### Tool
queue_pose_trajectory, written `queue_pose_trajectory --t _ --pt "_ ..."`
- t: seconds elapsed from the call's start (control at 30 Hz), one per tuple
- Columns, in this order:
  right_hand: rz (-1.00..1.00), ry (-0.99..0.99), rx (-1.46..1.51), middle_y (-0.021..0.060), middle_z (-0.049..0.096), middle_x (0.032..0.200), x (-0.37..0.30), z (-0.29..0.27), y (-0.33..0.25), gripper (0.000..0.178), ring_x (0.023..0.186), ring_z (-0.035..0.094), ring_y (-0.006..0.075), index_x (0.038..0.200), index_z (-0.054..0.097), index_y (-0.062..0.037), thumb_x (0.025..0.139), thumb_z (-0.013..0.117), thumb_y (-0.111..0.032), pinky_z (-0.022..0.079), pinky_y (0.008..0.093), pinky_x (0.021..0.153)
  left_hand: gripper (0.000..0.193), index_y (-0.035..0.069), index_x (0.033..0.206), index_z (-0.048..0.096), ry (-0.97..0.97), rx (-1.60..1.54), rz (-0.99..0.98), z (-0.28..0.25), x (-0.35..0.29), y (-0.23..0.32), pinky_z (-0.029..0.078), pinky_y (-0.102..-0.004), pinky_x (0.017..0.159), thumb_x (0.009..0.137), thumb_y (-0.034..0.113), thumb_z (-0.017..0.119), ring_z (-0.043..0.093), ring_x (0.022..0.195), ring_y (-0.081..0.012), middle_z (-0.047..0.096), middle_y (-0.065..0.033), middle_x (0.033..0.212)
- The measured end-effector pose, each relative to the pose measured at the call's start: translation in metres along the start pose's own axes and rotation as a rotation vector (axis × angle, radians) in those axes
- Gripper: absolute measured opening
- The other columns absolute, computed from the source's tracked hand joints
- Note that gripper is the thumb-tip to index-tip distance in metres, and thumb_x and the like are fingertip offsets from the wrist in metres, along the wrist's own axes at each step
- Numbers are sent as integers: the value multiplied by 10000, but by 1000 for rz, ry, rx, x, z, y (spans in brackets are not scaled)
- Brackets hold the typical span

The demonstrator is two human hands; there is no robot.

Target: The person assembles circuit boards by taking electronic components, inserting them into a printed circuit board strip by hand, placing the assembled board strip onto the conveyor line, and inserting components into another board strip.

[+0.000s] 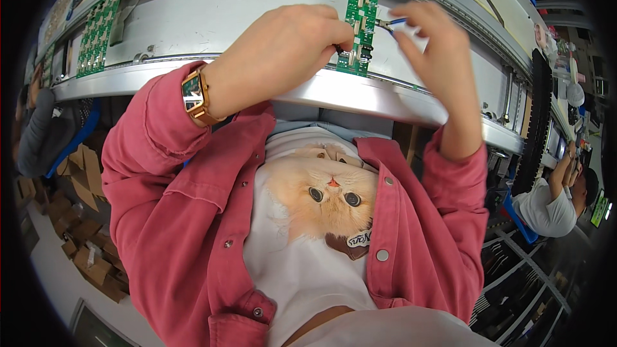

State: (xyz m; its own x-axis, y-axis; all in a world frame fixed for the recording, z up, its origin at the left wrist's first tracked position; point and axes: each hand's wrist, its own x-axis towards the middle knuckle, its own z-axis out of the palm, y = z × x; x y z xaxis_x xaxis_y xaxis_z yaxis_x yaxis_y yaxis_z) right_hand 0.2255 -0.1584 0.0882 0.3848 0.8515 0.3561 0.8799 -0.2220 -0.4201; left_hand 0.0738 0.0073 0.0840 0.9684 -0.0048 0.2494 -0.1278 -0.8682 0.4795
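A narrow green circuit board (pixel 364 0) lies across the metal conveyor rails in front of me, with pale connectors along it. Near its close end sit small black parts (pixel 367 51). My left hand (pixel 299 42) is closed at the board's left edge, its fingertips pinching a small dark component partly hidden by them. On the other side, my right hand (pixel 440 45), smeared by motion, has thumb and forefinger around a small pair of pliers (pixel 397 21) with blue handles. The metal tip of the pliers points at the board's right edge.
Another green circuit board (pixel 99 32) rests on the rails at the left. The conveyor's front rail (pixel 385 99) runs between me and the board. Cardboard boxes (pixel 93 257) stand on the floor at left. Another person (pixel 553 205) is at the far right.
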Motion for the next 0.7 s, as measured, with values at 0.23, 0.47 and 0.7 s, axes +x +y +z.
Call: queue_pose_trajectory --t 0.23,0.47,0.7 --pt "-109 -99 106 152 660 808 110 13 120 171 737 612 352 861 639 12 712 562 -20 494 376 708 128 59 881 612 85 -5 -14 16 -5 8 447 -312 625 757 28 607 557 648 -221 629 -43 801" --pt "-92 27 -376 168 656 825 124 31 131 151 752 590 379 821 642 -11 735 546 -88 468 406 703 118 68 877 612 -20 49 -109 25 -4 12 455 -317 651 762 41 611 563 681 -225 629 -39 797" --pt "-95 78 -335 166 649 805 123 36 128 133 748 584 380 801 644 -25 728 554 -90 470 403 710 84 64 855 620 -17 107 -24 35 -5 8 461 -314 679 772 57 619 570 702 -224 633 -39 803"
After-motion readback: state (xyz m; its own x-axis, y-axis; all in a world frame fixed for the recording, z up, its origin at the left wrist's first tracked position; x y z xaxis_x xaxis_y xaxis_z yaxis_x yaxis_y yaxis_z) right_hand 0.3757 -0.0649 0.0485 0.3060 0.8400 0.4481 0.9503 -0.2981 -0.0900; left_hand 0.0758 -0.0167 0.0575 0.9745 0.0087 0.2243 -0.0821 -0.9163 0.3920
